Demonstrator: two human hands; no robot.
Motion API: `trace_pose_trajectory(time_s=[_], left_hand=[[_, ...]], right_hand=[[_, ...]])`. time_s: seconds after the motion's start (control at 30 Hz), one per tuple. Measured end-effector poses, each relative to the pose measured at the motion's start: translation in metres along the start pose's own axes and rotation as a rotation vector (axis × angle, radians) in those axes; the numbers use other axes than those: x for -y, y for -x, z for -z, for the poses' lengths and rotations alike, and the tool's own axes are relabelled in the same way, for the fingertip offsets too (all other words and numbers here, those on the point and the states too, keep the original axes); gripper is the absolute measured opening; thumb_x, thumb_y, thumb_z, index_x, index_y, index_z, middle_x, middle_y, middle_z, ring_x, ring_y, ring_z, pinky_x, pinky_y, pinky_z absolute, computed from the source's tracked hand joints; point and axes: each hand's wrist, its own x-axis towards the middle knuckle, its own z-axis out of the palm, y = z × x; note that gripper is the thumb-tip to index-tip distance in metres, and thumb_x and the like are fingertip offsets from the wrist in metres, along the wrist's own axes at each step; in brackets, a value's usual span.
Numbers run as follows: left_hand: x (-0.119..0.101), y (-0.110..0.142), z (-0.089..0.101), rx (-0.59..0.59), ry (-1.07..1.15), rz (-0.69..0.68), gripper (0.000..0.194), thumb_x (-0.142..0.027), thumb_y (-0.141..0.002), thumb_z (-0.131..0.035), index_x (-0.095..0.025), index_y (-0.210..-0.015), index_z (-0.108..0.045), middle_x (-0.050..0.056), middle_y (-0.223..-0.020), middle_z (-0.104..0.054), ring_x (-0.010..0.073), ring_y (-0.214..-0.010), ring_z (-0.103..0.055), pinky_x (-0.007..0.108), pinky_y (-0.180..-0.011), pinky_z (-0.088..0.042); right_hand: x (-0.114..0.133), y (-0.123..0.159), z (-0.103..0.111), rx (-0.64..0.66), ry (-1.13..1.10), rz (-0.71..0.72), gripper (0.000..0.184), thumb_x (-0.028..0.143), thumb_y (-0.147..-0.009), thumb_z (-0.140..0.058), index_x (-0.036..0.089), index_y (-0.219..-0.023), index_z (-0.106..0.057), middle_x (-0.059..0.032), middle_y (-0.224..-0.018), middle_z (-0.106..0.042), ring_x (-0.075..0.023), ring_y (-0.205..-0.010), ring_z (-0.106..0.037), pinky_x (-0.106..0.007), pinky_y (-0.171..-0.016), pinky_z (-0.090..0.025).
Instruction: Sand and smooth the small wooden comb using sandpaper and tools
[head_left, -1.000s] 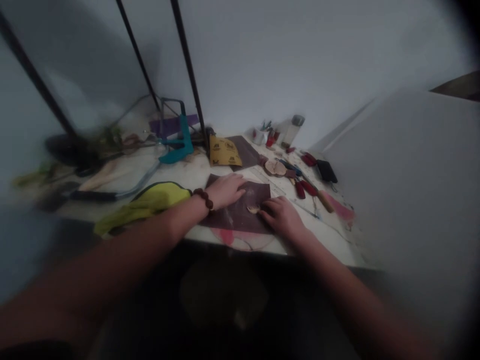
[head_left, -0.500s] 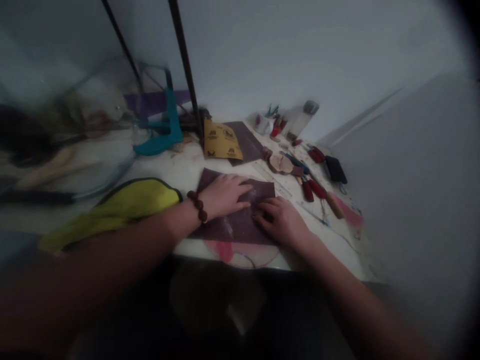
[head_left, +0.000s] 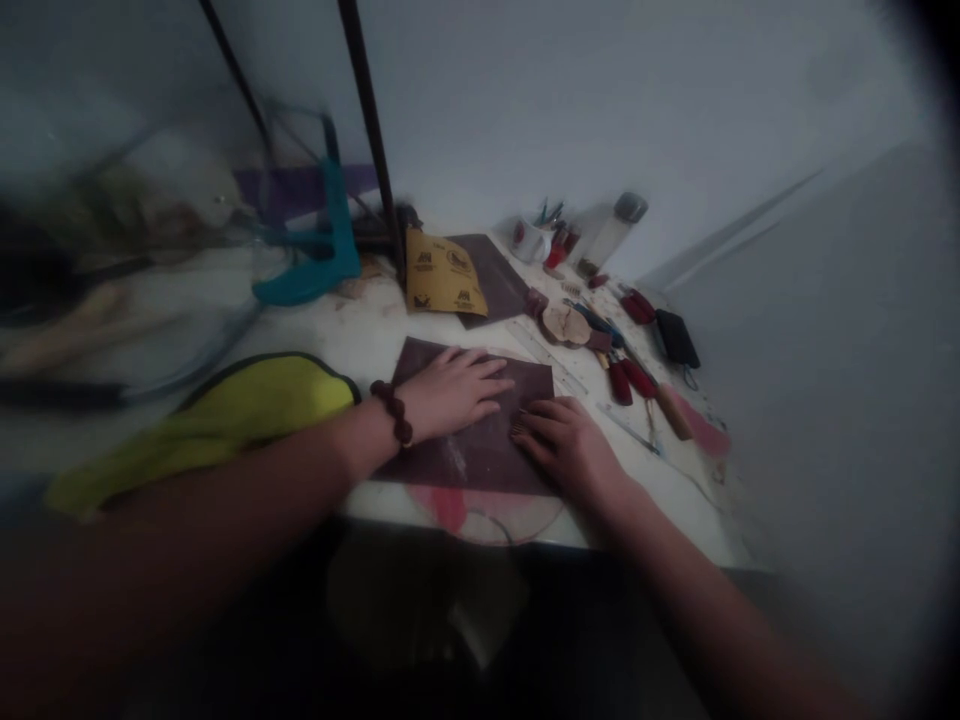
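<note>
A dark brown sandpaper sheet lies at the near edge of the white workbench. My left hand, with a bead bracelet on the wrist, lies flat on the sheet with fingers stretched out. My right hand rests on the sheet's right side, fingers curled over a small wooden comb, of which only the teeth show at the fingertips.
A yellow-green cloth lies left of my arm. Behind are a teal frame saw, yellow-backed sandpaper, a ruler, red-handled tools, a cup and a bottle. A black post stands at the back.
The wooden comb, plain beside my right fingertips a second ago, is now mostly under my right hand. My view has shifted a little; both hands stay on the sandpaper.
</note>
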Motion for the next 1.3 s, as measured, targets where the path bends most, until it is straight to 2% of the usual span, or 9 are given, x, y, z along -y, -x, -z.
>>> trace_pose_trajectory(time_s=[0.13,0.37,0.53,0.7,0.83,1.0,1.1,1.23,1.3], left_hand=[[0.0,0.0,0.002,0.015,-0.053,-0.019,0.048,-0.05,-0.115,-0.054,-0.039,-0.161,-0.064,0.001,-0.179,-0.05,0.0347,-0.168,-0.035,0.056,-0.135,-0.022],[0.001,0.001,0.002,0.022,-0.108,-0.03,0.05,-0.053,-0.118,-0.048,-0.037,-0.163,-0.063,0.002,-0.18,-0.049,0.0345,-0.168,-0.036,0.056,-0.134,-0.022],[0.002,0.0,0.0,0.027,-0.102,-0.038,0.05,-0.053,-0.117,-0.051,-0.038,-0.165,-0.061,0.001,-0.183,-0.045,0.033,-0.17,-0.033,0.055,-0.135,-0.02],[0.002,0.0,0.001,0.033,-0.1,-0.016,0.051,-0.054,-0.117,-0.05,-0.038,-0.165,-0.061,0.001,-0.181,-0.047,0.0337,-0.169,-0.035,0.055,-0.135,-0.022],[0.002,0.0,0.001,0.031,-0.115,-0.039,0.052,-0.053,-0.118,-0.05,-0.037,-0.166,-0.06,0.002,-0.182,-0.046,0.0335,-0.169,-0.034,0.056,-0.136,-0.021],[0.004,0.0,-0.001,0.015,-0.123,-0.047,0.052,-0.054,-0.118,-0.049,-0.037,-0.165,-0.061,0.002,-0.181,-0.047,0.0335,-0.169,-0.035,0.055,-0.135,-0.022],[0.005,0.0,-0.002,0.019,-0.125,-0.054,0.052,-0.055,-0.118,-0.048,-0.037,-0.165,-0.061,0.002,-0.181,-0.046,0.0334,-0.169,-0.034,0.055,-0.135,-0.021],[0.005,0.001,-0.003,0.001,-0.112,-0.042,0.053,-0.056,-0.117,-0.048,-0.038,-0.165,-0.061,0.002,-0.18,-0.048,0.0331,-0.169,-0.035,0.054,-0.135,-0.021],[0.005,0.0,-0.004,0.003,-0.116,-0.048,0.052,-0.055,-0.117,-0.049,-0.038,-0.165,-0.061,0.003,-0.18,-0.049,0.0336,-0.169,-0.035,0.055,-0.135,-0.021]], right_hand=[[0.004,0.005,0.001,-0.008,-0.038,0.081,0.023,0.034,-0.111,-0.071,0.024,-0.127,-0.084,-0.0111,-0.129,-0.081,-0.0305,-0.116,-0.069,-0.051,-0.105,-0.059],[-0.037,-0.02,0.008,-0.014,0.071,0.063,0.02,0.029,-0.113,-0.067,0.022,-0.117,-0.085,-0.0122,-0.126,-0.083,-0.03,-0.107,-0.072,-0.054,-0.102,-0.057],[-0.026,-0.01,0.006,0.102,-0.01,0.23,0.024,0.031,-0.115,-0.063,0.026,-0.129,-0.082,-0.0105,-0.139,-0.079,-0.0286,-0.123,-0.071,-0.05,-0.109,-0.057],[-0.03,-0.014,0.007,0.052,0.036,0.136,0.025,0.028,-0.116,-0.06,0.024,-0.119,-0.085,-0.0116,-0.128,-0.083,-0.0278,-0.118,-0.074,-0.052,-0.11,-0.055],[-0.029,-0.016,0.007,0.141,-0.008,0.272,0.023,0.035,-0.115,-0.066,0.027,-0.128,-0.083,-0.0077,-0.139,-0.081,-0.0289,-0.133,-0.069,-0.05,-0.113,-0.053],[-0.029,-0.02,0.006,0.108,0.063,0.191,0.025,0.027,-0.116,-0.06,0.025,-0.113,-0.086,-0.0104,-0.127,-0.084,-0.0268,-0.118,-0.074,-0.05,-0.109,-0.053],[-0.028,-0.019,0.006,0.143,0.02,0.276,0.021,0.035,-0.114,-0.066,0.028,-0.122,-0.084,-0.0079,-0.137,-0.081,-0.0282,-0.128,-0.07,-0.049,-0.109,-0.052],[-0.03,-0.022,0.012,0.112,0.061,0.201,0.027,0.026,-0.117,-0.058,0.026,-0.11,-0.085,-0.0082,-0.121,-0.085,-0.0252,-0.112,-0.074,-0.05,-0.109,-0.052],[-0.026,-0.02,0.011,0.107,0.056,0.203,0.024,0.031,-0.116,-0.061,0.026,-0.117,-0.084,-0.009,-0.126,-0.084,-0.0269,-0.117,-0.073,-0.049,-0.108,-0.053]])
